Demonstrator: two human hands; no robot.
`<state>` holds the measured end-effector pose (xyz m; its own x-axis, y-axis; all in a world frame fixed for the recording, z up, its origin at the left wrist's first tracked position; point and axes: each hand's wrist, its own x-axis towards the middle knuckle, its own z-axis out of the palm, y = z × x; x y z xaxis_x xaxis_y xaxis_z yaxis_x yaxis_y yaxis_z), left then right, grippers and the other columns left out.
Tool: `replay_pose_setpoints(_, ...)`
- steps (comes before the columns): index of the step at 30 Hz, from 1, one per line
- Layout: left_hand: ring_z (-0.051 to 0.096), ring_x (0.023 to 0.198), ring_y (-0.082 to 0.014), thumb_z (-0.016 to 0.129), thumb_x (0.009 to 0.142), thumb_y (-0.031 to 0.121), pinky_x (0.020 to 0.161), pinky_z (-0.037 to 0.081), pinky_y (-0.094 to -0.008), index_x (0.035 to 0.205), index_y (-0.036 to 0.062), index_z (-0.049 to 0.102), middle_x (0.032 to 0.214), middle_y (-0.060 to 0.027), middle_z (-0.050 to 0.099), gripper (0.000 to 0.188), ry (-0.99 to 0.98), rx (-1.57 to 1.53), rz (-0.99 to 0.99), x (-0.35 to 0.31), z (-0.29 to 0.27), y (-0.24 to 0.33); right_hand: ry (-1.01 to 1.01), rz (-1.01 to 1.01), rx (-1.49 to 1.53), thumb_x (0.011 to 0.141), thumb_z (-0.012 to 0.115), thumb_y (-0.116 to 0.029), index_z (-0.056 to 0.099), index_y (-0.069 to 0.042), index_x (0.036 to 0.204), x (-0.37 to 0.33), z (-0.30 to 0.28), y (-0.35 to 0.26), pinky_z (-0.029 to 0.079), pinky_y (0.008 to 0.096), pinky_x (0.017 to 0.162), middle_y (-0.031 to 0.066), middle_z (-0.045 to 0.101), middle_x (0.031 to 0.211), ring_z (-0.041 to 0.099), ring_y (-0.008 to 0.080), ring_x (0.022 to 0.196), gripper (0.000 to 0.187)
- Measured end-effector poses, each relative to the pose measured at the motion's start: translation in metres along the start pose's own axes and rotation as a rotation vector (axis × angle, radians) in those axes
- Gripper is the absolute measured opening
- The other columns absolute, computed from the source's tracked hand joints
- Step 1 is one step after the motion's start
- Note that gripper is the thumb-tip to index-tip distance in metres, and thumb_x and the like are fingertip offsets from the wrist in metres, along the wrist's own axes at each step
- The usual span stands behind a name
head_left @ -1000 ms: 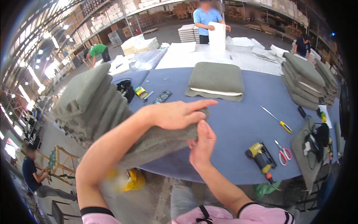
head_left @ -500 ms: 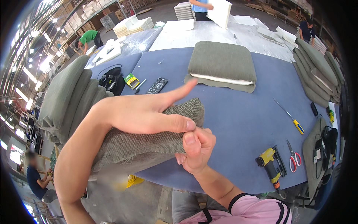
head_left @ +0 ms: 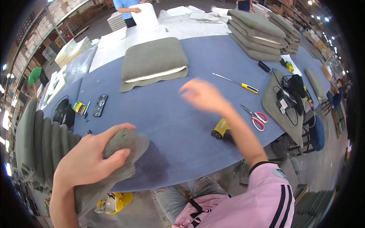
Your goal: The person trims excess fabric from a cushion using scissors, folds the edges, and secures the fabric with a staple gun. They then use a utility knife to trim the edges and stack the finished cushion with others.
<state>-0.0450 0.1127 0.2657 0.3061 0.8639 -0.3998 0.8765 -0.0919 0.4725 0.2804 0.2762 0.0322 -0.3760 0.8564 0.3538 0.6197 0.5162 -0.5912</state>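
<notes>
My left hand [head_left: 91,161] is wrapped round the end of a grey-green fabric cushion [head_left: 127,146], its thumb and fingers pressing the cloth from both sides. The rest of this cushion runs down under my left forearm, partly hidden. My right hand [head_left: 203,95] is away from it, smeared by motion above the blue table, and its fingers are unclear. A yellow and black staple gun [head_left: 220,128] lies beneath my right forearm, which covers part of it. Nearby are red-handled scissors [head_left: 258,119] and a screwdriver [head_left: 249,88] with a yellow and blue handle.
Another cushion [head_left: 154,57] with a white strip along its near edge lies on the blue table [head_left: 163,114]. Cushion stacks stand at left [head_left: 40,136] and far right [head_left: 256,36]. A dark phone [head_left: 100,105] lies left; cables and a black adapter [head_left: 287,99] lie right. People work beyond.
My right hand has let go of the cushion's end and moved right and away from me. My left hand still grips the cushion, now lower and further left. The view has turned right.
</notes>
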Motion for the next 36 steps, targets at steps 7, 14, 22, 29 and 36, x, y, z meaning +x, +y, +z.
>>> replay_pose_setpoints(7,0.073,0.071,-0.0424,0.067,0.099,0.036,0.075,0.059,-0.0493,0.15,0.0149,0.064,0.079,-0.0192,0.075,0.055,0.139,0.2,0.185,-0.018,0.03,-0.009,-0.099,0.668,-0.92,0.097,0.07,-0.02,0.062,-0.009,0.139,-0.094,-0.094,0.328,0.06,0.0592,0.101,0.0273,0.069,0.137,0.072,0.0476,0.121,0.044)
replay_pose_setpoints(14,0.076,0.075,-0.0436,0.066,0.099,0.038,0.078,0.062,-0.0518,0.15,0.0155,0.064,0.08,-0.0211,0.077,0.056,0.155,0.221,0.163,-0.02,0.042,-0.011,-0.201,0.066,-0.213,0.103,0.062,-0.018,0.059,-0.01,0.125,-0.043,-0.057,0.127,0.058,0.0461,0.077,0.0131,0.076,0.107,0.075,0.0287,0.09,0.023)
replay_pose_setpoints(22,0.076,0.078,-0.0459,0.067,0.099,0.041,0.081,0.062,-0.0538,0.142,0.0088,0.07,0.081,-0.0248,0.077,0.054,0.206,0.214,0.205,-0.023,0.047,-0.016,-0.018,-0.702,0.798,0.118,0.054,-0.028,0.049,-0.009,0.133,0.016,-0.115,-0.215,0.046,0.0233,0.062,0.011,0.071,0.105,0.054,0.0072,0.071,0.024)
replay_pose_setpoints(29,0.076,0.084,-0.0483,0.066,0.098,0.045,0.086,0.062,-0.0558,0.13,0.0047,0.076,0.084,-0.0276,0.077,0.053,0.232,0.276,0.241,-0.014,0.049,-0.023,0.045,-0.732,0.575,0.12,0.046,-0.039,0.049,-0.011,0.131,0.02,-0.134,-0.253,0.046,0.0249,0.06,0.0131,0.069,0.104,0.056,0.0121,0.075,0.03)
replay_pose_setpoints(36,0.077,0.097,-0.0481,0.065,0.097,0.047,0.095,0.061,-0.0539,0.132,0.0042,0.076,0.098,-0.0293,0.079,0.057,0.119,0.278,0.16,-0.018,0.041,-0.018,-0.046,-0.738,0.62,0.118,0.054,-0.029,0.054,-0.007,0.132,0.002,-0.076,-0.233,0.056,0.0289,0.068,0.015,0.068,0.115,0.067,0.0163,0.089,0.027)
